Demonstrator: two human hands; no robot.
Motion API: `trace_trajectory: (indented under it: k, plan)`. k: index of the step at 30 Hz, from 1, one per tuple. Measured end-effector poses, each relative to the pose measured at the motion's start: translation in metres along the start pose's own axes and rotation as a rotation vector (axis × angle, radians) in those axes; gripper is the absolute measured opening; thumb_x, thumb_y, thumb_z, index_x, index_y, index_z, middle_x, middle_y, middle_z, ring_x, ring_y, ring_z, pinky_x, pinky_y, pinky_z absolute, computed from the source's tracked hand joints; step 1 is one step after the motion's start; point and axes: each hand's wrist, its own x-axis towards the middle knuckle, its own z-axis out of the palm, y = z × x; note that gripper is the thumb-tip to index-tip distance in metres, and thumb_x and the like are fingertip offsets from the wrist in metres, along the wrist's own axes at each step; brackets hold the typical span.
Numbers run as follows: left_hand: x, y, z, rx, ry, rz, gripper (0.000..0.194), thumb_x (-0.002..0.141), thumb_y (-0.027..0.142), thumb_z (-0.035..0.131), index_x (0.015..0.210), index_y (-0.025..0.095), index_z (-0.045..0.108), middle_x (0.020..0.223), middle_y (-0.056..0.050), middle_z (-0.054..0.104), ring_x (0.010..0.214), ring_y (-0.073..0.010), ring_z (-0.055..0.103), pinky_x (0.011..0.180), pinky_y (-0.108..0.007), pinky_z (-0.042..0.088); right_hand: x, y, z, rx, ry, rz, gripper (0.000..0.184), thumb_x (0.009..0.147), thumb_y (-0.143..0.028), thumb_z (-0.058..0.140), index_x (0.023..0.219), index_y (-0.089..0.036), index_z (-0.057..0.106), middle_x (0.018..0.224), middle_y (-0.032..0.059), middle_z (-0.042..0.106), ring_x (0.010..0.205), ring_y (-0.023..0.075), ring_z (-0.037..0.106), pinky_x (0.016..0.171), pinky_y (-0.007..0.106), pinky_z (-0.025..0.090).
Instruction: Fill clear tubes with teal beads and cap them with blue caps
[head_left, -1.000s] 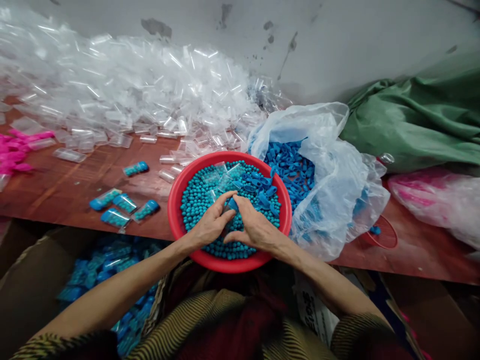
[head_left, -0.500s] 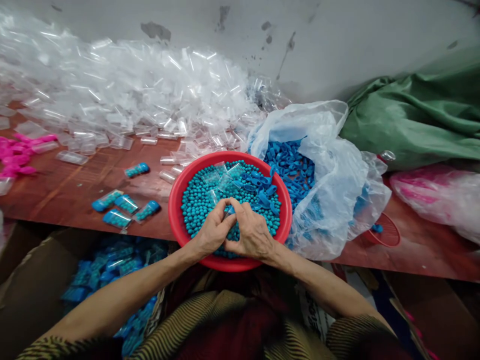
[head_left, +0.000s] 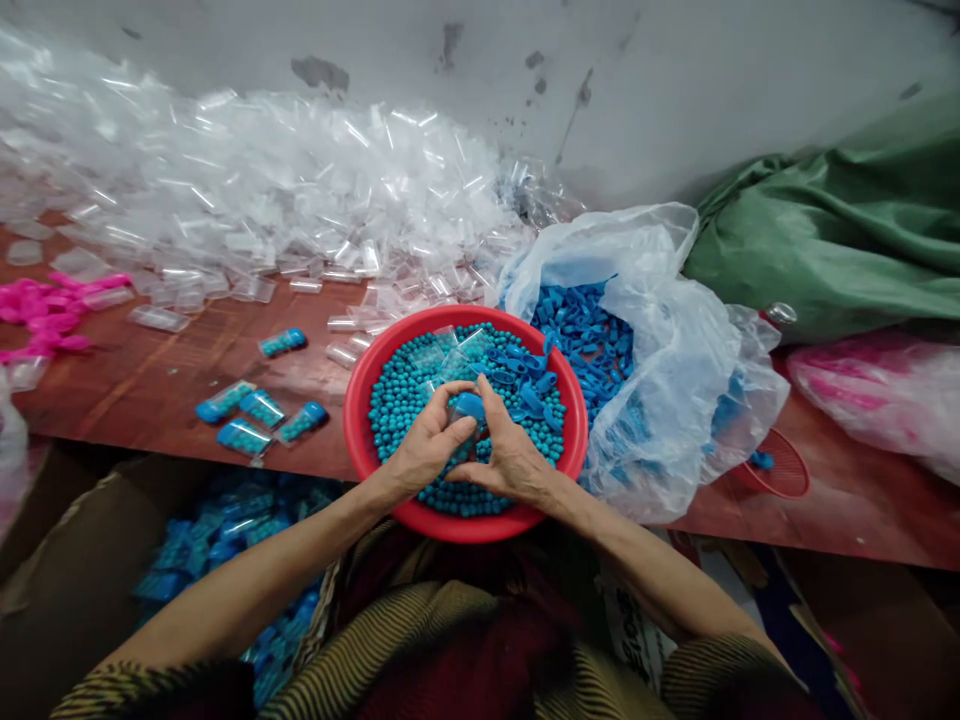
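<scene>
Over a red basin (head_left: 352, 425) of small teal beads (head_left: 397, 400), my left hand (head_left: 431, 440) is closed around a small clear tube with a blue cap (head_left: 470, 405). The tube's lower part is mostly hidden by the fingers. My right hand (head_left: 514, 455) is beside it, thumb and fingers spread apart; its index fingertip is close to the cap, and I cannot tell whether it touches. Loose blue caps (head_left: 532, 385) and several clear empty tubes (head_left: 450, 350) lie on the beads at the basin's far side.
Filled blue-capped tubes (head_left: 262, 407) lie on the red-brown table (head_left: 180, 350). Behind is a heap of clear tubes (head_left: 300, 180). A plastic bag (head_left: 660, 340) of blue caps adjoins the basin. Pink pieces (head_left: 49, 310) lie left; a cardboard box (head_left: 82, 530) holds blue-capped tubes below.
My right hand's fingers have opened away from the tube, uncovering its blue cap. My left hand keeps hold of the tube. The whole view has shifted slightly.
</scene>
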Motion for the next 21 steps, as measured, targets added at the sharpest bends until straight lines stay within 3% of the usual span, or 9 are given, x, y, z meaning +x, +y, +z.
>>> trace_trajectory:
  k: [2, 5, 8, 12, 17, 21]
  plan:
    - [-0.001, -0.002, -0.003, -0.055, -0.038, -0.037, 0.047, 0.079, 0.037, 0.056, 0.118, 0.02, 0.038, 0.077, 0.002, 0.053, 0.058, -0.0096, 0.05, 0.056, -0.023, 0.042, -0.001, 0.001, 0.002, 0.015, -0.01, -0.004, 0.115, 0.068, -0.039, 0.073, 0.145, -0.018, -0.01, 0.139, 0.0224, 0.034, 0.107, 0.0285, 0.057, 0.075, 0.036, 0.055]
    - [-0.004, -0.006, -0.007, 0.023, 0.0, -0.009, 0.04, 0.08, 0.035, 0.055, 0.114, 0.02, 0.041, 0.081, 0.001, 0.053, 0.062, -0.0099, 0.05, 0.06, -0.023, 0.043, -0.002, -0.002, 0.004, -0.065, 0.002, -0.039, 0.102, 0.072, -0.037, 0.069, 0.145, -0.017, 0.001, 0.137, 0.0225, 0.037, 0.111, 0.0304, 0.054, 0.077, 0.039, 0.055]
    - [-0.009, -0.008, -0.007, 0.145, 0.072, 0.052, 0.034, 0.082, 0.032, 0.053, 0.112, 0.02, 0.043, 0.082, 0.002, 0.051, 0.067, -0.0094, 0.046, 0.063, -0.021, 0.041, -0.002, -0.008, 0.006, -0.15, 0.025, -0.057, 0.085, 0.075, -0.035, 0.064, 0.141, -0.013, 0.014, 0.13, 0.0228, 0.043, 0.106, 0.0306, 0.056, 0.069, 0.039, 0.056]
    - [-0.018, -0.01, 0.0, 0.167, 0.143, 0.006, 0.021, 0.084, 0.031, 0.05, 0.1, 0.02, 0.045, 0.077, 0.003, 0.049, 0.066, -0.0093, 0.045, 0.064, -0.021, 0.04, -0.007, -0.015, 0.013, -0.213, 0.019, -0.069, 0.074, 0.075, -0.038, 0.059, 0.133, -0.007, 0.026, 0.104, 0.0174, 0.055, 0.084, 0.0274, 0.06, 0.055, 0.036, 0.053]
    - [-0.027, -0.01, 0.007, 0.246, 0.174, -0.013, 0.016, 0.083, 0.03, 0.049, 0.094, 0.02, 0.045, 0.078, 0.003, 0.049, 0.07, -0.0104, 0.046, 0.067, -0.023, 0.04, -0.013, -0.027, 0.019, -0.284, 0.017, -0.025, 0.078, 0.075, -0.05, 0.056, 0.131, -0.006, 0.025, 0.097, 0.0163, 0.054, 0.07, 0.0245, 0.06, 0.047, 0.033, 0.049]
    - [-0.031, 0.006, -0.013, 0.505, 0.138, 0.023, 0.018, 0.085, 0.032, 0.044, 0.098, 0.019, 0.048, 0.081, 0.001, 0.05, 0.073, -0.012, 0.047, 0.07, -0.025, 0.042, -0.005, -0.035, 0.005, -0.199, -0.165, -0.025, 0.078, 0.081, -0.048, 0.054, 0.139, -0.012, 0.015, 0.113, 0.0167, 0.051, 0.084, 0.0241, 0.061, 0.059, 0.035, 0.054]
